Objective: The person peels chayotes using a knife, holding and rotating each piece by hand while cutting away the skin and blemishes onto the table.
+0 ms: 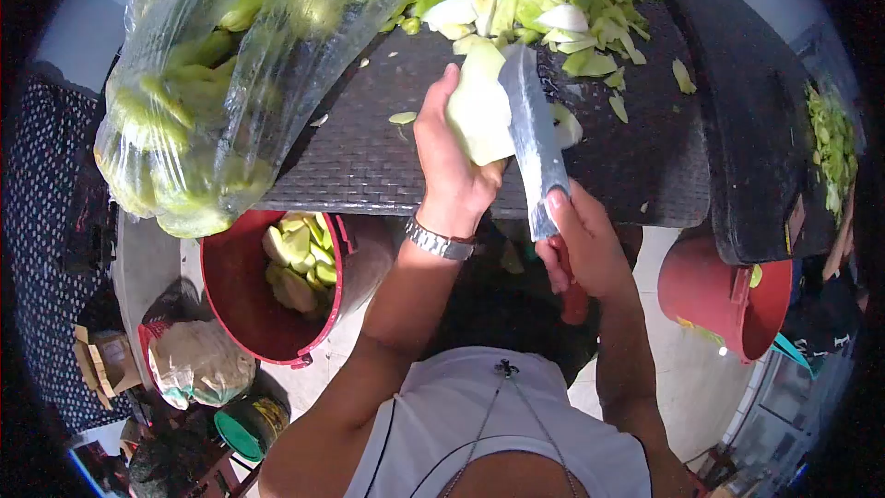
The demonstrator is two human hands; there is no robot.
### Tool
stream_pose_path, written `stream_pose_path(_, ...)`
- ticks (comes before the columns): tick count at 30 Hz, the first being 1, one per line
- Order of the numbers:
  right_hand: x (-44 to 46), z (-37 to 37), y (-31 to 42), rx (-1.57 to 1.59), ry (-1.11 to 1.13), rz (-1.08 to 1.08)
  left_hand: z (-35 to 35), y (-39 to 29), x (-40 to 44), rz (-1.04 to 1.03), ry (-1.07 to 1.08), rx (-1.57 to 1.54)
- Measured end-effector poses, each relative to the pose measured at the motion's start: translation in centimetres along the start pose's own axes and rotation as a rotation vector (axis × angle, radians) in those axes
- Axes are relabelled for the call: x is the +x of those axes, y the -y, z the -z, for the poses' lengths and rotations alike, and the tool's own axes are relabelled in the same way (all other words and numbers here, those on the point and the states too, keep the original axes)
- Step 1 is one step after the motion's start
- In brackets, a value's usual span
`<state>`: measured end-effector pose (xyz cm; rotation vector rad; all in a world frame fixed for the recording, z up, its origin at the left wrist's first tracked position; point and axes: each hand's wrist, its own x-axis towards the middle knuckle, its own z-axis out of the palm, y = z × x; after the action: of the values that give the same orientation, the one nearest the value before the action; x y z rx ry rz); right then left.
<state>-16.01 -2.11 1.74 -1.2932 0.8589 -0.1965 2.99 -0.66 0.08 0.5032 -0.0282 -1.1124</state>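
Observation:
My left hand [450,143] is closed around a peeled pale green fruit [481,101], possibly a green mango, holding it up over the near edge of the table. A knife [535,134] with a broad blade and a reddish handle is gripped in my right hand [590,244], thumb against the base of the blade. The blade stands along the fruit's right side; whether it touches or cuts in I cannot tell. Beyond the fruit lies a heap of green peelings and pale pieces [562,23] on the dark woven tabletop [369,166].
A clear plastic bag [194,120] of green fruit overhangs the table's left edge. Below it stands a red bucket [337,300] with cut pieces inside. Another red bucket [719,290] is at right, beside a dark chair [737,101]. A filled sack [201,364] sits at lower left.

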Motion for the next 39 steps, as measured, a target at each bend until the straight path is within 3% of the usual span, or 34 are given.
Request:
stream_pose_path(6,-0.3,-0.5,-0.9,0.169,0.005,0.006,-0.4,1.0,-0.8,0.048,0.069,0.128)
stream_pose_path(10,0.8,-0.5,0.0,0.425,0.06,0.049,-1.0,2.5,-2.4,0.1,0.168,-0.014)
stream_pose_path(13,1.0,1.5,0.5,0.655,0.105,0.008,-1.6,2.0,-2.5,0.064,-0.056,0.061)
stream_pose_path(14,1.2,2.2,1.3,0.701,0.133,0.031,-1.0,2.0,-2.2,0.112,0.033,-0.03)
stream_pose_path(17,0.9,2.3,4.8,0.573,-0.129,0.239,0.0,1.2,-2.2,0.172,0.15,-0.086)
stream_pose_path(21,2.5,2.4,5.5,-0.13,-0.507,0.527,0.1,0.0,-2.1,0.154,0.118,-0.059)
stream_pose_path(22,2.6,1.4,5.6,-0.376,-0.555,0.554,0.1,-0.1,-2.1,0.123,0.082,-0.025)
stream_pose_path(24,1.9,-0.3,7.1,-0.712,-0.433,0.299,-0.1,-0.1,-2.3,0.065,0.016,0.059)
stream_pose_path(27,7.1,0.7,4.9,-0.834,-0.715,0.596,-0.5,-0.5,-3.3,0.037,-0.036,0.14)
stream_pose_path(28,8.2,1.5,5.9,-0.809,-0.799,0.588,-0.4,-1.2,-3.9,0.063,-0.037,0.119)
stream_pose_path(31,9.4,3.6,8.3,-0.746,-0.81,0.619,1.4,-4.3,-6.1,0.114,-0.036,0.098)
stream_pose_path(35,9.5,5.4,8.5,-0.733,-0.702,0.5,5.7,-11.6,-13.2,0.22,-0.102,0.23)
stream_pose_path(37,9.7,6.5,7.1,-0.696,-0.661,0.466,10.6,-17.4,-17.4,0.27,0.027,0.587)
stream_pose_path(39,9.5,7.1,6.3,-0.66,-0.647,0.425,12.9,-21.8,-21.4,0.312,-0.316,1.052)
